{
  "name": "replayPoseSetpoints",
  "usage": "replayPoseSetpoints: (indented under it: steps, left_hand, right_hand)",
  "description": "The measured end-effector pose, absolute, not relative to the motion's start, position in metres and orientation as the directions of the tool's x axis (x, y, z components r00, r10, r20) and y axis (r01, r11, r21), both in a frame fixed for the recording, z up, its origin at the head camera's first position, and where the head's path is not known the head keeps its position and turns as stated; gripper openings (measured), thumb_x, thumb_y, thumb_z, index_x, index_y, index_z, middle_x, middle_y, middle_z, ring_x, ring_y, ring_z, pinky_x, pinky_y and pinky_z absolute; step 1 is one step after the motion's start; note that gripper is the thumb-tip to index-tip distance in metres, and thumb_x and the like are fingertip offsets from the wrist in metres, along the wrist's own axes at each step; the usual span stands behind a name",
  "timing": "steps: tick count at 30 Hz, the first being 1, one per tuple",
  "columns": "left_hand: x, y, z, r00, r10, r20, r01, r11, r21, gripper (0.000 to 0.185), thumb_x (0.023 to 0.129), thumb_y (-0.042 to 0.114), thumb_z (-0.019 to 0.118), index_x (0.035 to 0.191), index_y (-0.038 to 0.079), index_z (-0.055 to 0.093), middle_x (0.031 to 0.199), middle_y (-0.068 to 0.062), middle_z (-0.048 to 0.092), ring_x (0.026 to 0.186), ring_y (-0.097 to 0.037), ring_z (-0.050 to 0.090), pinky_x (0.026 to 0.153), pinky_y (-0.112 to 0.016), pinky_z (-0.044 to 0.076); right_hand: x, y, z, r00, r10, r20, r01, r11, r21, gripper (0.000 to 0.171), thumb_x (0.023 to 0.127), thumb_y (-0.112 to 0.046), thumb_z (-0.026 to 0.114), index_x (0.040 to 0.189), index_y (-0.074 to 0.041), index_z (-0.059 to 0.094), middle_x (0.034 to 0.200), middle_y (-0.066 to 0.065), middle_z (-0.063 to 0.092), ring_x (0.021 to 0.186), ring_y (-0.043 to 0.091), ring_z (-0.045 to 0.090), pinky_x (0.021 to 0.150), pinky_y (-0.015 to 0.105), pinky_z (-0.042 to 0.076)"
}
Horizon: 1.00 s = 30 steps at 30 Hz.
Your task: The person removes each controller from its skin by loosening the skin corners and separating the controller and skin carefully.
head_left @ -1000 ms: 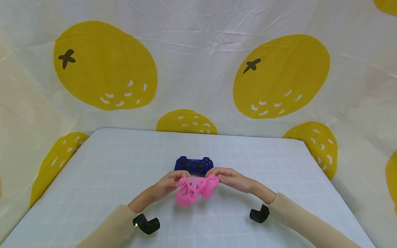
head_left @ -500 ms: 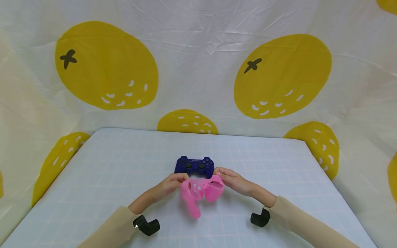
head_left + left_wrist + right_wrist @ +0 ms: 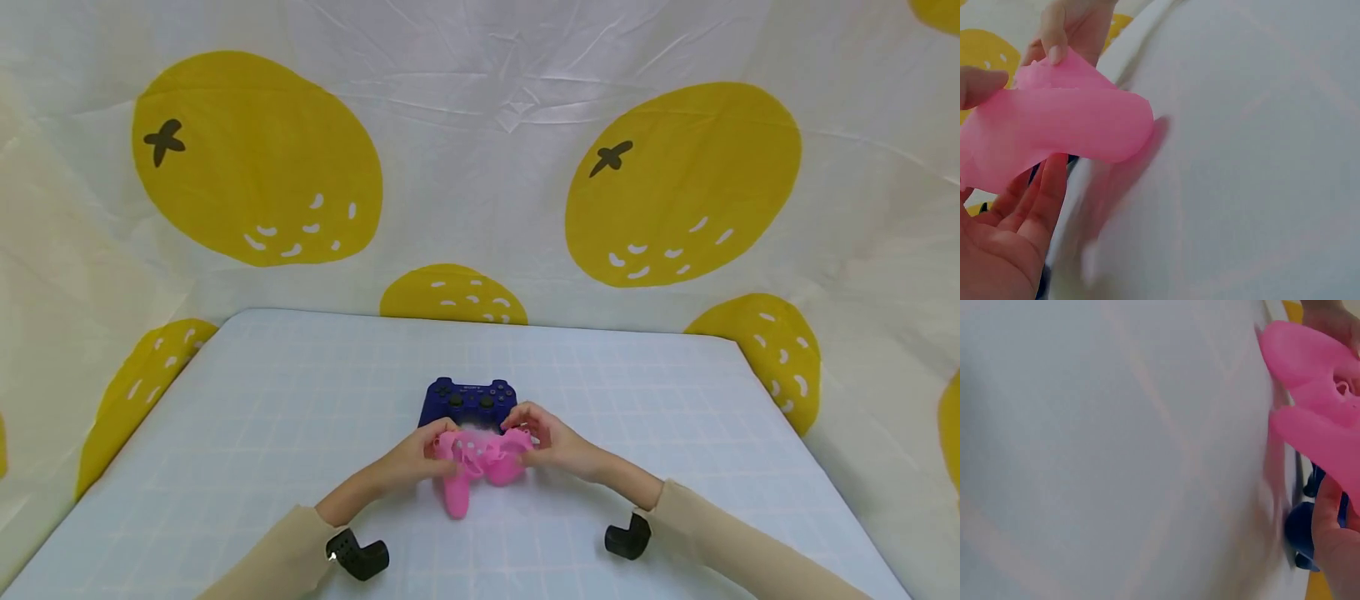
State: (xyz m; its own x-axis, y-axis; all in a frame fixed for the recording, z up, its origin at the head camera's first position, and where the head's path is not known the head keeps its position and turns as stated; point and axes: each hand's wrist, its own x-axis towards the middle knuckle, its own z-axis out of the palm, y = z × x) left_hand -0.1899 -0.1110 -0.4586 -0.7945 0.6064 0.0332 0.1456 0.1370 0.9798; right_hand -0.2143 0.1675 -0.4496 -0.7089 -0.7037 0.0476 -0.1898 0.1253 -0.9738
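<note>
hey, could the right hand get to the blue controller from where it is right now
Probably yes. The blue controller lies on the table just beyond the right hand, with nothing between them. But both hands grip the pink silicone cover, so the right would need to let go first.

Pale grid mat [image 3: 247, 417]; lemon-print cloth backdrop [image 3: 480, 167] behind.

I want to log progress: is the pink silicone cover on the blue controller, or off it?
Off. The pink silicone cover hangs limp between the left hand and right hand, while the blue controller lies bare on the table behind.
</note>
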Motion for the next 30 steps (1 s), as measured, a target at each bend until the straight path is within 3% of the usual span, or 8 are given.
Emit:
replayPoseSetpoints:
  steps: [2,6,12,14,17,20,30]
  left_hand:
    - [-0.189,-0.110,-0.459,-0.820,0.573,-0.001,0.127,0.184,0.975,0.027,0.089,0.011,0.061,0.113,0.001,0.053,0.113,-0.011,0.053,0.099,-0.016,0.052,0.080,-0.023,0.047]
    - [-0.189,-0.110,-0.460,-0.851,0.519,-0.083,0.027,0.201,0.979,0.030,0.094,0.015,0.056,0.122,0.003,0.052,0.121,-0.016,0.054,0.097,-0.017,0.057,0.079,-0.027,0.053]
    - [-0.187,-0.112,-0.458,-0.858,0.485,-0.172,-0.064,0.230,0.971,0.059,0.098,0.022,0.054,0.150,0.012,0.028,0.096,-0.013,0.065,0.072,-0.013,0.064,0.068,-0.032,0.058]
    - [-0.185,-0.112,-0.456,-0.865,0.467,-0.182,-0.075,0.239,0.968,0.068,0.097,0.021,0.056,0.154,0.014,0.019,0.091,-0.012,0.063,0.070,-0.012,0.064,0.068,-0.032,0.058]
    - [-0.180,-0.111,-0.454,-0.882,0.432,-0.187,-0.086,0.242,0.966,0.081,0.093,0.017,0.063,0.155,0.014,0.011,0.095,-0.014,0.063,0.071,-0.014,0.065,0.070,-0.034,0.058]
    - [-0.175,-0.109,-0.455,-0.902,0.389,-0.187,-0.109,0.215,0.971,0.089,0.087,0.011,0.069,0.154,0.011,0.011,0.102,-0.018,0.062,0.076,-0.016,0.067,0.072,-0.036,0.058]
    - [-0.171,-0.119,-0.461,-0.925,0.337,-0.176,-0.133,0.146,0.980,0.084,0.090,0.008,0.065,0.152,0.009,0.008,0.116,-0.027,0.059,0.091,-0.020,0.067,0.071,-0.036,0.057]
  right_hand:
    - [-0.215,0.168,-0.452,-0.746,-0.666,0.028,-0.190,0.172,-0.967,0.044,0.087,-0.001,0.061,0.126,0.004,0.041,0.130,0.025,0.046,0.116,0.013,0.052,0.093,0.020,0.047]
    - [-0.213,0.169,-0.455,-0.816,-0.578,-0.001,-0.151,0.215,-0.965,0.043,0.088,-0.004,0.061,0.126,0.004,0.043,0.128,0.025,0.048,0.115,0.020,0.057,0.092,0.021,0.048]
    - [-0.201,0.167,-0.451,-0.902,-0.408,-0.137,0.012,0.294,-0.956,0.052,0.085,-0.008,0.068,0.127,0.004,0.040,0.126,0.024,0.049,0.105,0.022,0.060,0.087,0.027,0.052]
    - [-0.195,0.164,-0.449,-0.919,-0.336,-0.207,0.096,0.317,-0.943,0.057,0.083,-0.008,0.071,0.128,0.004,0.038,0.125,0.025,0.051,0.101,0.020,0.062,0.085,0.030,0.054]
    - [-0.187,0.159,-0.446,-0.914,-0.281,-0.293,0.192,0.338,-0.921,0.062,0.082,-0.010,0.072,0.128,0.004,0.033,0.117,0.023,0.058,0.091,0.017,0.065,0.082,0.032,0.056]
    - [-0.182,0.157,-0.443,-0.890,-0.305,-0.338,0.232,0.333,-0.914,0.063,0.084,-0.009,0.070,0.129,0.007,0.030,0.105,0.017,0.065,0.082,0.013,0.066,0.080,0.031,0.057]
    - [-0.187,0.172,-0.445,-0.787,-0.507,-0.351,0.257,0.247,-0.934,0.056,0.090,-0.004,0.058,0.132,0.010,0.024,0.093,0.004,0.066,0.077,0.009,0.063,0.074,0.023,0.056]
